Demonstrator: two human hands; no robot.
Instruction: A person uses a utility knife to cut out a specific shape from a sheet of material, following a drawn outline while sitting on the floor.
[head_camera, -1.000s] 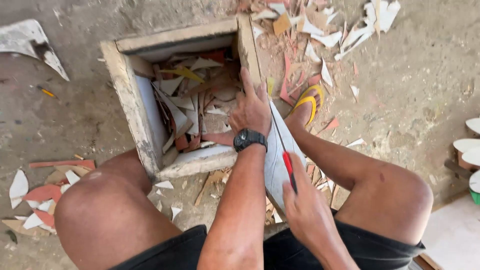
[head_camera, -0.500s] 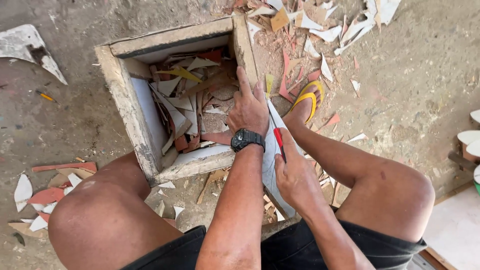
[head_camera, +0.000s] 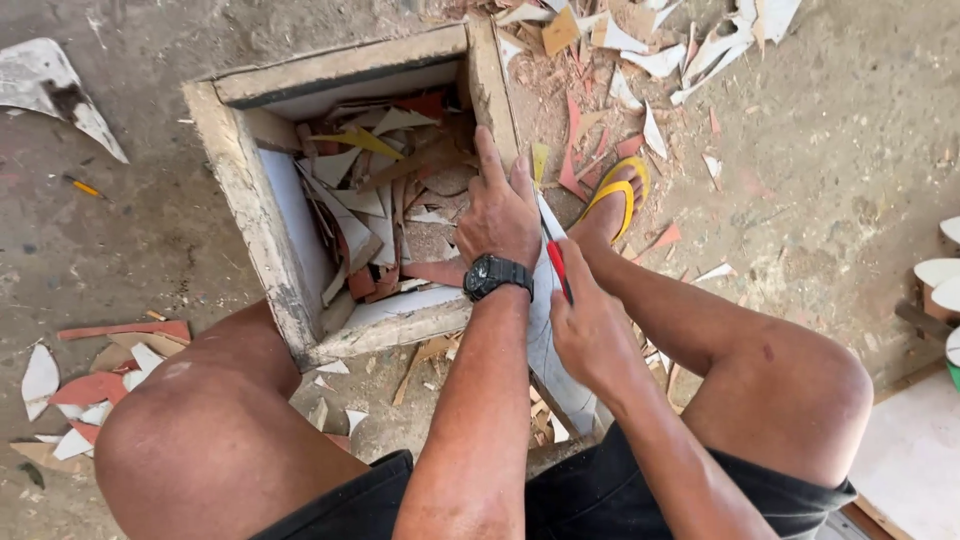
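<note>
A person sits low on a dusty concrete floor (head_camera: 820, 150), bare knees spread, with a square wooden box (head_camera: 250, 215) standing between the legs. The box has thick pale walls and is part-filled with broken tile shards in white, yellow and terracotta red (head_camera: 385, 200). A long white tile piece (head_camera: 548, 345) leans against the box's right wall near its front right corner, running down from there toward the person's lap. The left hand (head_camera: 500, 210), with a black wristwatch (head_camera: 495, 275) on its wrist, lies flat on the upper end of this tile, fingers stretched out and a little spread, pressing it against the box edge rather than wrapping around it. The right hand (head_camera: 590, 330) is closed in a fist around a slim red-handled tool (head_camera: 556, 265), whose tip rests on the tile's face just beside the watch; what kind of tip it has cannot be told. Beyond the box's right wall a foot in a yellow flip-flop sandal (head_camera: 618, 195) rests among scattered white and reddish tile offcuts (head_camera: 640, 60). More red and white fragments (head_camera: 85, 375) lie on the floor by the left knee, and a large white broken piece (head_camera: 60, 85) sits near the floor's far left corner.
</note>
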